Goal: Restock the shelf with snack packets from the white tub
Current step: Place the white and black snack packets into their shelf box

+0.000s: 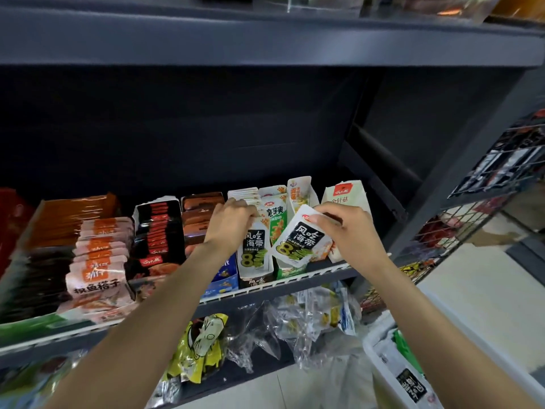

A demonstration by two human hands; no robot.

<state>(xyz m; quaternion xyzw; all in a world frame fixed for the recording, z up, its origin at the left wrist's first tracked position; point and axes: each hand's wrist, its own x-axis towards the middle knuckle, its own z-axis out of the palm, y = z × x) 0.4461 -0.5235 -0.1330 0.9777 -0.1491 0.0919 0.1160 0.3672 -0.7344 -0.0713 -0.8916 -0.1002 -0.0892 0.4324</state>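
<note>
My right hand (345, 228) pinches the top of a white snack packet (300, 240) with a black label and green seaweed picture, held tilted above the shelf's front. My left hand (233, 222) grips the top of a row of the same white packets (255, 252) standing in an open display box on the dark shelf (295, 283). The white tub (392, 376) sits on the floor at the lower right, with more packets (411, 382) inside.
Other snack boxes fill the shelf to the left: pink packets (97, 261), black and red packets (159, 228), brown packets (197, 219). Green and white cartons (277, 219) stand behind. A wire rack (472, 208) stands to the right. Bagged snacks (203, 346) hang on the lower shelf.
</note>
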